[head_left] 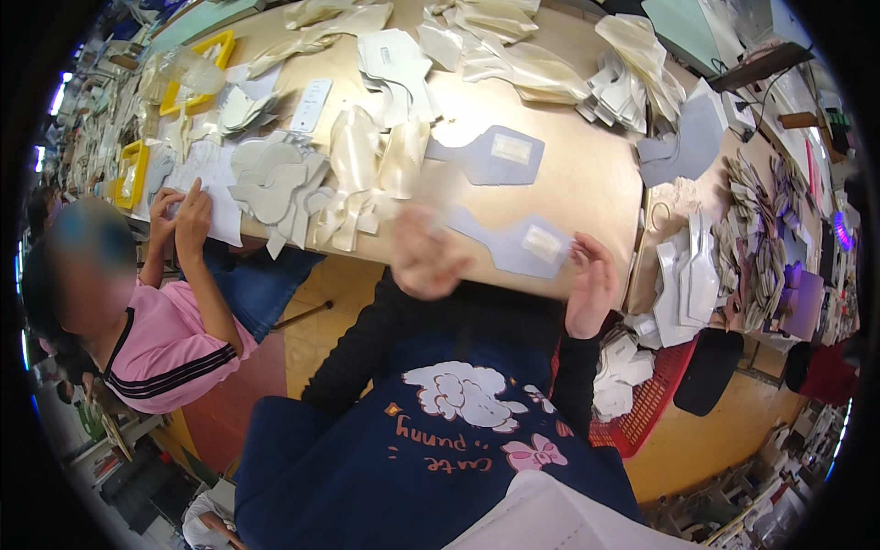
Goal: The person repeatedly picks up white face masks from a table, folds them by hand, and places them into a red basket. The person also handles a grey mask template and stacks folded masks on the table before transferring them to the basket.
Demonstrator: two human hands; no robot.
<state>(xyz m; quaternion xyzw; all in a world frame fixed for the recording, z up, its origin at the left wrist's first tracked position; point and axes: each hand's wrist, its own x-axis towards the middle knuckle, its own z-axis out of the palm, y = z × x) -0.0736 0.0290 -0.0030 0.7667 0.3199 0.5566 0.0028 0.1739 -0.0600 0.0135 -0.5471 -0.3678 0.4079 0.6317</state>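
Two blue-grey shaped flat pieces lie on the table in front of me. The nearer piece [515, 240] and the farther piece [477, 163] each carry a pale rectangular patch at the wide right end. My right hand [592, 286] is at the nearer piece's right end, fingers extended and slightly apart; whether the fingertips touch it I cannot tell. At the nearer piece's left end, my left hand [426, 257] is smeared by motion. A pale blur rises above its fingers, and I cannot make out whether it holds anything.
Left of my hands lie cream glossy strips [356, 165] and stacked grey cut pieces [275, 179]. White stacked pieces [396, 73] lie farther back. A co-worker in a pink top [174, 344] works at the left. At my right are more stacked pieces [683, 284] and a red basket [655, 403].
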